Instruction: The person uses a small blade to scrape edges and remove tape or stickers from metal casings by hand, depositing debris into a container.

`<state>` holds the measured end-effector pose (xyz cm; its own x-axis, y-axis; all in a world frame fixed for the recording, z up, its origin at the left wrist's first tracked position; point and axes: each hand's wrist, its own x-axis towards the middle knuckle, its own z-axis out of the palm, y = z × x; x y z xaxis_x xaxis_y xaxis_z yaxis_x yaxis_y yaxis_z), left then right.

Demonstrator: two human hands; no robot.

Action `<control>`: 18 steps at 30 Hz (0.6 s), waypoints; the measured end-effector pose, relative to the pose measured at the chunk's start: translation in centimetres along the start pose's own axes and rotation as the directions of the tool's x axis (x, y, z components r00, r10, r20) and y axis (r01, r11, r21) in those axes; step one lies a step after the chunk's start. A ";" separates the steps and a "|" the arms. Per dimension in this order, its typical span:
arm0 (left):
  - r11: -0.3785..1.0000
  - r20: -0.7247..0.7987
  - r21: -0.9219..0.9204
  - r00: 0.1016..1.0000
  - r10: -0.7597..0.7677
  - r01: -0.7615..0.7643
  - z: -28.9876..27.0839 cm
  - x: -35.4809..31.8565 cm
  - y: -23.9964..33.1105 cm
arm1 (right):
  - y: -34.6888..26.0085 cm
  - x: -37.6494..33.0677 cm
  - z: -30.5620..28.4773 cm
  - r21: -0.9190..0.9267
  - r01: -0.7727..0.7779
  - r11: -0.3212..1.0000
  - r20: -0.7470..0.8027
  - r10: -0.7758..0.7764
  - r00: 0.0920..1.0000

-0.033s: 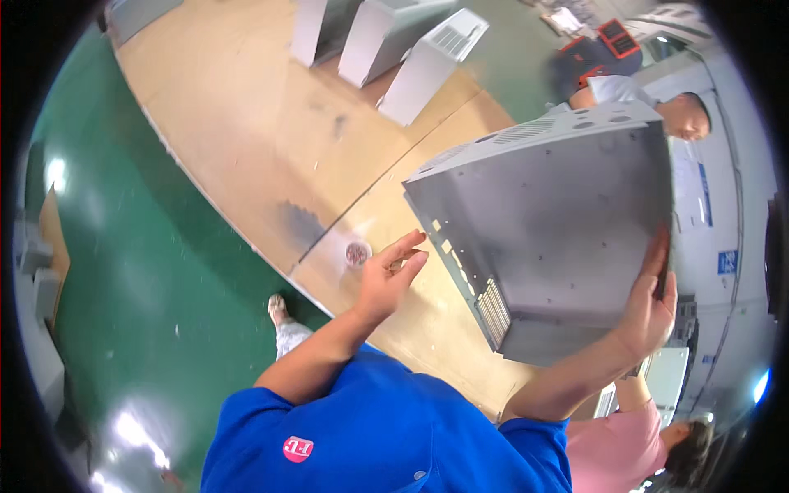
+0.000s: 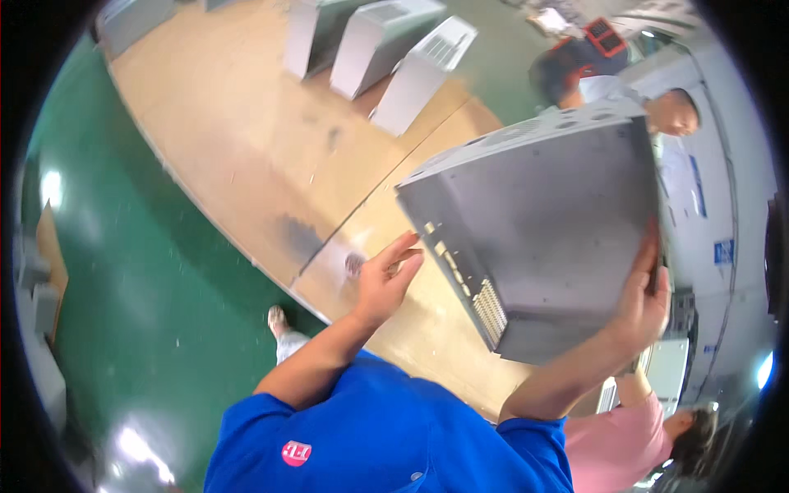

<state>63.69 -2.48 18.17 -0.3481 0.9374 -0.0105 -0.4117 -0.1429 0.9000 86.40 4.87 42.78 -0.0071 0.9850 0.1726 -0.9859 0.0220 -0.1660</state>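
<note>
A grey sheet-metal casing is tilted up in front of me, its hollow inside facing me. It has small cut-outs and a perforated patch along the left side, and round holes and slots along the top. My right hand grips its right edge, with some fingers inside the wall. Close to the left edge is my left hand, thumb and forefinger a little apart; I see nothing between them. Just left of that hand, a small round tub with small bits in it sits on the wooden tabletop, blurred.
Several grey metal casings stand at the table's far side. Beyond my casing is a person; another in pink is at the lower right. A black-and-red item is at the back. Green floor lies left of the table.
The whole view has shifted slightly, so the casing and far objects sit a little further left. Both hands keep nearly the same pose.
</note>
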 end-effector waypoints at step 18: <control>0.910 0.058 -0.143 0.921 -0.384 0.388 -3.5 2.0 7.0 | 10.7 -4.0 2.7 -0.311 0.302 0.901 -0.024 -0.325 0.946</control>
<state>57.16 -2.71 22.95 -0.1134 0.9372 -0.3297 -0.6305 0.1886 0.7530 75.40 0.68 42.87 0.3174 0.9283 0.1936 -0.8387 0.3701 -0.3995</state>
